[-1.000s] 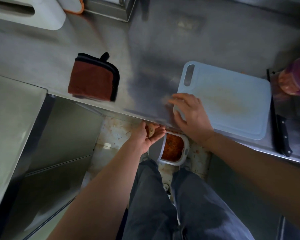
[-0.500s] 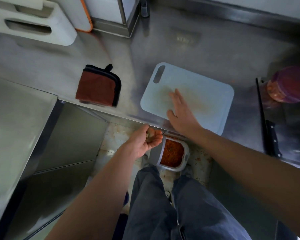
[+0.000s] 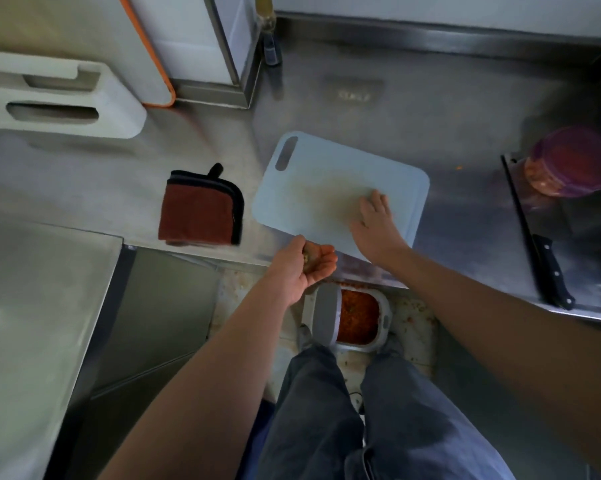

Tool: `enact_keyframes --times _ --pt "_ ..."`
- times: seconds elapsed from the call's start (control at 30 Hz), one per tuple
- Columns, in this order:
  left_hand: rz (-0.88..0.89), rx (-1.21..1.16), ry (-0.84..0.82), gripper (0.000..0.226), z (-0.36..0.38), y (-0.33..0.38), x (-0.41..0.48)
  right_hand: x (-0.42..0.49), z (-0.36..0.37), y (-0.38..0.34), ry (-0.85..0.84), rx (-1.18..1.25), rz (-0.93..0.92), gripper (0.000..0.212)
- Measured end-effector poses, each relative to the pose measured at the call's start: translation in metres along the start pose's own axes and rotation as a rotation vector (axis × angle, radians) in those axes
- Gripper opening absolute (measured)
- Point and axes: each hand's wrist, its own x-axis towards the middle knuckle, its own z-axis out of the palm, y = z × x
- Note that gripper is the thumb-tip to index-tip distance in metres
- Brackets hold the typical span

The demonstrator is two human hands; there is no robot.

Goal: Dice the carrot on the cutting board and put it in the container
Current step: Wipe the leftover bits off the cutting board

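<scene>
Right hand (image 3: pixel 373 226) lies flat, grip open, on the pale blue plastic cutting board (image 3: pixel 313 188); left hand (image 3: pixel 306 268), just beside it, cups small scraps (image 3: pixel 307 259), grip half-curled.

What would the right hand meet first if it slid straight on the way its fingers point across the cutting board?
Only bare cutting board lies ahead of the right hand; past its far edge comes the steel counter, then probably the back wall rail. The line looks free of objects.
</scene>
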Motion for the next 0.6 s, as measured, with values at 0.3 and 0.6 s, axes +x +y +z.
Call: enact_keyframes --times 0.3,0.6 --pt "0.021 0.004 -0.018 0.05 0.056 -0.004 0.015 -0.011 -0.044 0.051 0.338 0.298 -0.082 0.044" --pt "0.011 0.01 -0.034 0.064 0.127 -0.035 0.026 0.027 -0.109 0.138 0.307 -0.091 -0.042 0.062"
